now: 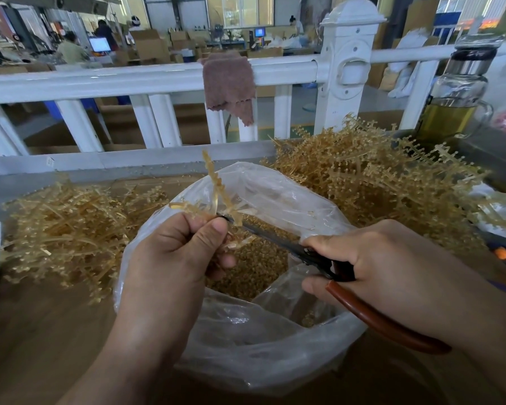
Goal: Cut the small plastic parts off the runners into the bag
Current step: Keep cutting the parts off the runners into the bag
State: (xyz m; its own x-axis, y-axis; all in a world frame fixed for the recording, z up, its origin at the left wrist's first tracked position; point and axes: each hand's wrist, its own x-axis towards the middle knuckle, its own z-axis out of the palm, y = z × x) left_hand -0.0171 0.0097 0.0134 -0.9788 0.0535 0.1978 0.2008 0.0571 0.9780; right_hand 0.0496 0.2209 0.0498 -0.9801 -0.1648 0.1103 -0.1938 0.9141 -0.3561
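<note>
Close to the viewer, a clear plastic bag (260, 340) stands open on a brown desk (41, 331). Above its mouth the left hand (176, 252) pinches an amber plastic runner (216, 182). The right hand (371, 264) grips red-handled cutters (316, 255), blade tips touching the runner. Small cut parts (254, 267) lie inside the bag. A heap of runners (65, 226) lies left, a taller heap (371, 182) right. Behind, a white railing (129, 80) carries a pink cloth (230, 83)
</note>
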